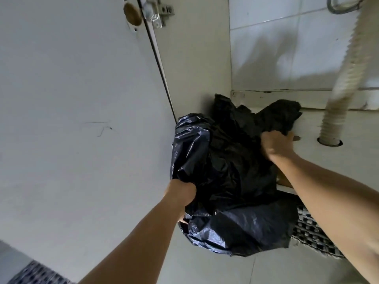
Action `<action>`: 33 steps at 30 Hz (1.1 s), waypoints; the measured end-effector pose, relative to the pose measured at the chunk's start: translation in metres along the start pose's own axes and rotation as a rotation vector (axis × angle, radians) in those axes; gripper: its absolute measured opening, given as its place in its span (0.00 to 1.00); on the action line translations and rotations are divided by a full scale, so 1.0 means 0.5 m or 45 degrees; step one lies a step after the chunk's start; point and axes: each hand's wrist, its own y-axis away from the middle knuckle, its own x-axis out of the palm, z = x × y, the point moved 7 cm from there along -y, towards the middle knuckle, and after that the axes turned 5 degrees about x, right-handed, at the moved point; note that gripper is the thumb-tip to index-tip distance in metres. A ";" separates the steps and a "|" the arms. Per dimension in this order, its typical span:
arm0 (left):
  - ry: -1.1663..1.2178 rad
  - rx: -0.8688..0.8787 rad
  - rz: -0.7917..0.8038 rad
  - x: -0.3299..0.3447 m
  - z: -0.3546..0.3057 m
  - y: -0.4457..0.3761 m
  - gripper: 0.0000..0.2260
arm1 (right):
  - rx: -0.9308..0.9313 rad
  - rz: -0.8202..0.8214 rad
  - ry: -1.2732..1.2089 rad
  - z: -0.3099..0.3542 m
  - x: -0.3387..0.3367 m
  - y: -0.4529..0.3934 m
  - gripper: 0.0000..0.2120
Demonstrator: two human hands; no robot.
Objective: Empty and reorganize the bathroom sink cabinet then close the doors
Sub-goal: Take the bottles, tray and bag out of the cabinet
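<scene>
**Black bag on its way out of the cabinet**

Both hands grip the black plastic bag (229,173), which straddles the front edge of the cabinet floor (348,128) at its left corner, beside the open door (82,99). The left hand (182,191) is bunched into the near folds; the right hand (276,144) clutches the far top. This looks like the emptying step. Next, lift it over the edge, keeping clear of the drain hose (340,95).

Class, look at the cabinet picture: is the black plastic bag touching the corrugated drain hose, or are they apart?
Apart. The head view shows a bare strip of cabinet floor between the black plastic bag and the corrugated drain hose, where the hose enters the floor.
</scene>
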 end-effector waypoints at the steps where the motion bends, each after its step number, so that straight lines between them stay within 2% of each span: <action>1: 0.003 -0.002 0.013 -0.001 0.008 0.003 0.16 | 0.016 -0.007 -0.028 -0.005 -0.008 0.011 0.07; 3: 0.006 -0.016 0.028 -0.007 0.027 0.013 0.16 | 0.056 -0.059 -0.182 -0.016 -0.035 0.038 0.10; 5: 0.050 -0.053 0.043 -0.015 0.050 0.027 0.14 | 0.089 -0.054 -0.396 -0.021 -0.060 0.076 0.17; 9: 0.150 -0.142 0.047 -0.029 0.118 0.062 0.15 | 0.040 0.131 -0.728 -0.007 -0.067 0.190 0.18; 12: 0.216 -0.192 0.055 -0.038 0.183 0.091 0.14 | -0.101 0.231 -0.686 0.024 -0.068 0.293 0.17; 16: 0.255 -0.248 0.061 -0.062 0.261 0.138 0.08 | -0.229 0.400 -0.536 0.073 -0.037 0.426 0.11; 19: 0.261 -0.236 0.090 -0.085 0.280 0.158 0.10 | -0.272 0.481 -0.488 0.104 -0.003 0.521 0.08; 24: -0.035 -0.236 0.200 -0.118 0.285 0.175 0.10 | -0.273 0.639 -0.307 0.141 0.089 0.644 0.10; 27: -0.164 -0.239 0.234 -0.136 0.291 0.185 0.14 | -0.244 0.714 -0.278 0.162 0.133 0.690 0.16; 30: -0.358 -0.235 0.326 -0.141 0.296 0.208 0.20 | -0.292 0.843 -0.256 0.190 0.179 0.732 0.16; 33: -0.470 -0.369 0.428 -0.158 0.326 0.222 0.26 | -0.312 1.013 -0.264 0.202 0.223 0.770 0.17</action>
